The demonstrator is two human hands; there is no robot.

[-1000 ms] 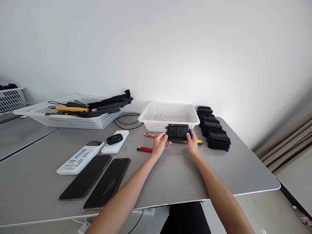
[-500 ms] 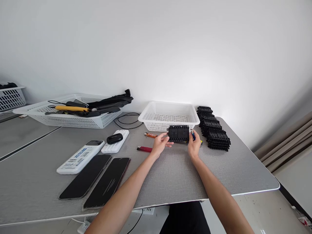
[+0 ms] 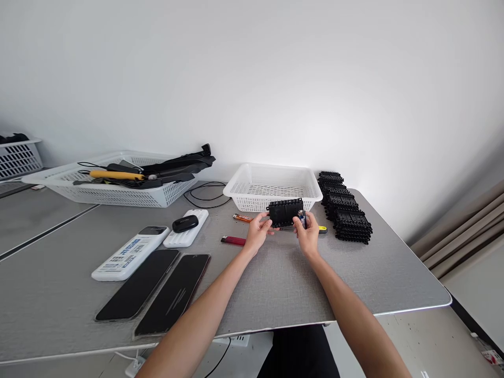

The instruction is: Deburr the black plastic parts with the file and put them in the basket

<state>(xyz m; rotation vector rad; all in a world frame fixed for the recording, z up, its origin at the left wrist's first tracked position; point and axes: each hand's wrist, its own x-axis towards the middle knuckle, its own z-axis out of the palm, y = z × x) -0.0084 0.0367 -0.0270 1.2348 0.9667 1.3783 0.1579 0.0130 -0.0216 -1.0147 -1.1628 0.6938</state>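
My left hand [image 3: 258, 231] grips the left end of a black plastic panel [image 3: 285, 213] with toothed edges, held up in front of the white basket. In my right hand [image 3: 307, 232], closed at the panel's right end, is a blue lighter [image 3: 302, 218], its metal top upward. Beside my left hand lie an orange lighter [image 3: 242, 218] and a dark red lighter [image 3: 233, 240] on the table. Behind my right hand, a yellow-and-black handle [image 3: 322, 229] sticks out, the rest of that tool mostly hidden.
A white basket [image 3: 271, 202] stands behind my hands. Stacks of similar black panels [image 3: 352, 226] line the right. Leftward are two phones [image 3: 173, 294], white power banks [image 3: 128, 257], a black case [image 3: 185, 223], a cable [image 3: 205, 198] and a tool-filled basket [image 3: 157, 198].
My right hand has moved left with the blue lighter, up against the panel's right end. The panel has shifted slightly left and tilted; more of the yellow-and-black handle shows.
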